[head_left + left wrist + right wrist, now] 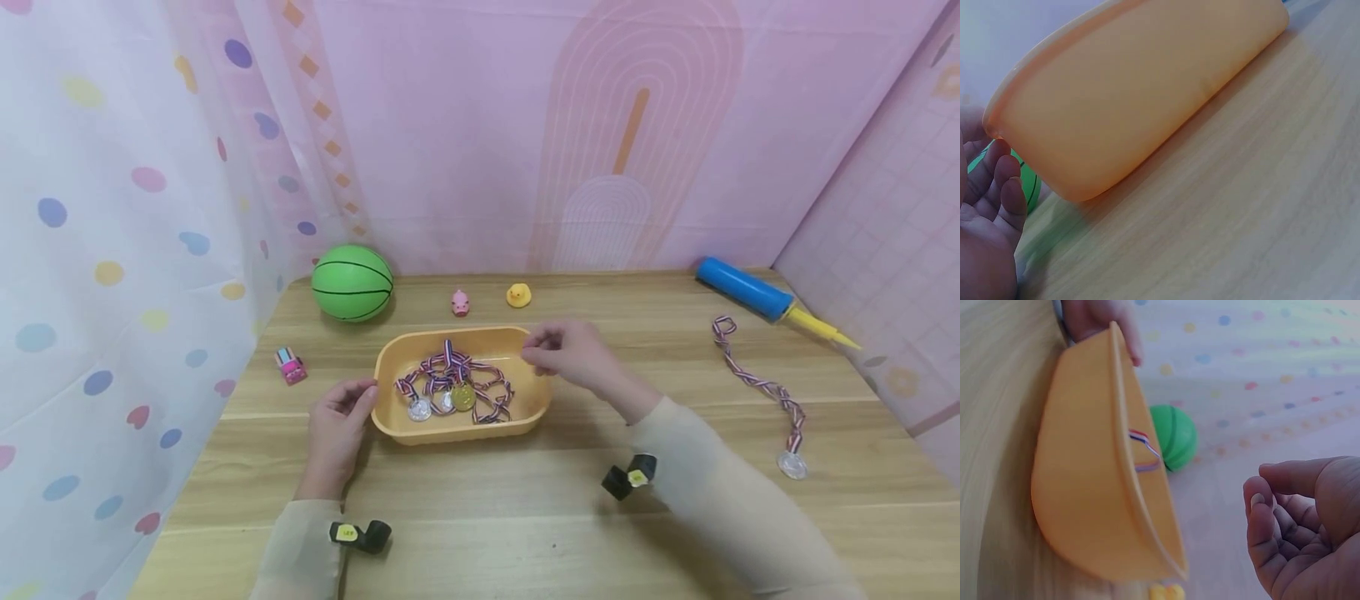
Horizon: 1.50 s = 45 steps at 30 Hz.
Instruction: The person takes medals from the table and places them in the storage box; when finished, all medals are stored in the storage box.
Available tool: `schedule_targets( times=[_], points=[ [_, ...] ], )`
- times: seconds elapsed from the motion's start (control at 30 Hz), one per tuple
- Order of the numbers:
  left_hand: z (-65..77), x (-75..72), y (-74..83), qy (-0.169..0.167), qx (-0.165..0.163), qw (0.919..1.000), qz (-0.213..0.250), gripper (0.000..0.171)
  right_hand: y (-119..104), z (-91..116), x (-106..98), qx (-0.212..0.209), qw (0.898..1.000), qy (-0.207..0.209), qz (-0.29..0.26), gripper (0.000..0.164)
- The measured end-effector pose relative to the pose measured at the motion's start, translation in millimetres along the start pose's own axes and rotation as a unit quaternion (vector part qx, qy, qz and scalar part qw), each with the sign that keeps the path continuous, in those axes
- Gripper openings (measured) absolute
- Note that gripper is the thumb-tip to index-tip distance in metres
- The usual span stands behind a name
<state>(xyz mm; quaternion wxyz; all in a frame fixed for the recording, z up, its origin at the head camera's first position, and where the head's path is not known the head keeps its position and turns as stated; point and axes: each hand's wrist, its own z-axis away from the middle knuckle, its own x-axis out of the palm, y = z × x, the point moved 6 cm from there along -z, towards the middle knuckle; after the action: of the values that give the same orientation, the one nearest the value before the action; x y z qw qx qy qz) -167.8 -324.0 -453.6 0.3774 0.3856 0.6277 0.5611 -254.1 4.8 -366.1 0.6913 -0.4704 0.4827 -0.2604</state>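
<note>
A yellow-orange plastic basin (461, 435) stands on the table with several medals on striped ribbons inside. A gold medal (463, 397) and a silver medal (419, 408) show among the tangled ribbons. At the basin's left end, my left hand (339, 425) pinches the rim between thumb and fingers. In the left wrist view, its curled fingers (1007, 181) sit beneath the rim. My right hand (573, 357) hovers over the basin's right end with loosely curled fingers. The right wrist view shows it apart from the basin, with nothing visible between thumb and fingers.
Off to the right lies another silver medal (792, 465) on a twisted ribbon, below a blue-and-yellow pump (746, 287). Behind the basin are a green ball (352, 283), a pink pig toy (461, 304) and a yellow duck (518, 295). A small pink toy (291, 367) lies left.
</note>
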Motion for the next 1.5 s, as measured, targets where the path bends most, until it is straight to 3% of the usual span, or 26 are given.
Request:
schedule_targets(
  times=[0.43,0.6,0.8,1.13,1.3,1.5],
  points=[
    [-0.3,1.5,-0.1,0.000,-0.004,1.0000,-0.005,0.025,37.1,71.7,-97.6,0.002,0.995,0.071,0.068,0.028],
    [0.4,0.3,1.6,0.006,0.005,1.0000,0.006,0.022,50.6,101.3,-125.4,0.002,0.991,0.091,0.095,0.033],
    [-0.4,-0.6,0.9,0.009,0.004,0.9999,0.001,0.021,75.6,127.8,-150.5,0.031,0.983,0.117,0.135,0.038],
    [-1.6,0.8,0.1,0.008,0.008,0.9996,0.025,0.022,124.1,165.1,-185.3,0.041,0.978,0.147,0.143,0.036],
    [-1.6,0.7,0.1,0.010,0.006,0.9995,0.031,0.018,148.2,181.0,-197.3,0.074,0.968,0.147,0.192,0.041],
    [-1.1,1.5,1.0,0.005,0.009,0.9990,0.043,0.017,174.1,200.1,-207.4,0.123,0.963,0.133,0.199,0.046]
  ],
)
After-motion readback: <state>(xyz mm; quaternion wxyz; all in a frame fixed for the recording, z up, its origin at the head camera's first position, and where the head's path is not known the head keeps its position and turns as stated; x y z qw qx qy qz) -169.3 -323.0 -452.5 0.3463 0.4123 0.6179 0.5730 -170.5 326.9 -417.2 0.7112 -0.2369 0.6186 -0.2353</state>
